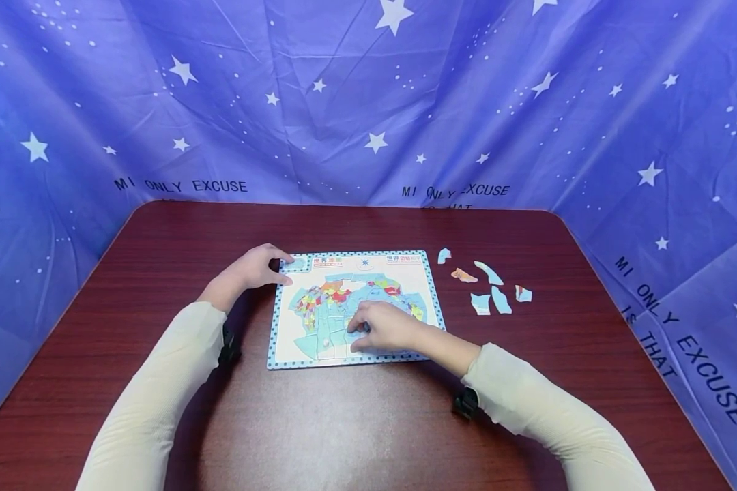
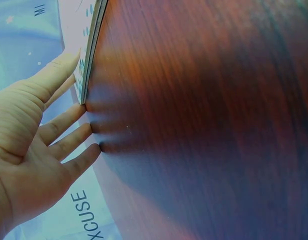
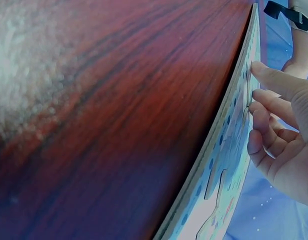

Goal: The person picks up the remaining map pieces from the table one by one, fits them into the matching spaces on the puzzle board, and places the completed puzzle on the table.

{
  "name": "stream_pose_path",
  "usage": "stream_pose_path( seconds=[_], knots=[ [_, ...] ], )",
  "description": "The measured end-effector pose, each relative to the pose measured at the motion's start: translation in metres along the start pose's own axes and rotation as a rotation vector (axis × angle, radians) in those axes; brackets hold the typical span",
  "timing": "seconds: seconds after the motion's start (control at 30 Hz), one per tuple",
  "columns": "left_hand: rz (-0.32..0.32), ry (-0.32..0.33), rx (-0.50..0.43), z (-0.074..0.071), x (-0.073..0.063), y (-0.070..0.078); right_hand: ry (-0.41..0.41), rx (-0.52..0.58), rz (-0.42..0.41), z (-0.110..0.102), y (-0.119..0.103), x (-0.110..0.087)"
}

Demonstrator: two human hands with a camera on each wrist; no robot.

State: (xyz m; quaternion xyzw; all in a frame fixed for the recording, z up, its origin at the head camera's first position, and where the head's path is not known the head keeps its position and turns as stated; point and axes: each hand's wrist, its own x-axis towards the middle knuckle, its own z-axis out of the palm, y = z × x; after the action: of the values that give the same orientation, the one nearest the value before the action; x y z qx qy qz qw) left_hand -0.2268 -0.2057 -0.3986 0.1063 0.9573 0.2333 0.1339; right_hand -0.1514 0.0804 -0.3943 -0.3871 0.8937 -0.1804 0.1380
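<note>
A world-map jigsaw puzzle board (image 1: 290,320) with a blue dotted border lies on the table, many coloured pieces set in it. My left hand (image 1: 259,266) rests at its far left corner. In the left wrist view, the thumb (image 2: 64,67) lies over the board's face while other fingertips touch the corner and the tabletop. Over the lower middle of the map is my right hand (image 1: 388,326), fingers bent. The right wrist view shows its thumb (image 3: 266,75) and fingertips against the pieces, spread apart, with no loose piece visible between them.
To the right of the board several loose puzzle pieces (image 1: 481,303) lie scattered, pale blue, white and orange. The dark red wooden table (image 1: 319,423) has rounded far corners. A blue star-printed curtain (image 1: 344,136) hangs behind it and along both sides.
</note>
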Motion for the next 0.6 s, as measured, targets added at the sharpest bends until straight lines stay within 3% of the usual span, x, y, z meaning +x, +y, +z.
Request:
stream_pose_path(
  seconds=[0.6],
  knots=[
    [0.002, -0.015, 0.001, -0.0010, -0.0012, 0.0007, -0.003, -0.014, -0.005, -0.0003, -0.0005, -0.0017]
  ],
)
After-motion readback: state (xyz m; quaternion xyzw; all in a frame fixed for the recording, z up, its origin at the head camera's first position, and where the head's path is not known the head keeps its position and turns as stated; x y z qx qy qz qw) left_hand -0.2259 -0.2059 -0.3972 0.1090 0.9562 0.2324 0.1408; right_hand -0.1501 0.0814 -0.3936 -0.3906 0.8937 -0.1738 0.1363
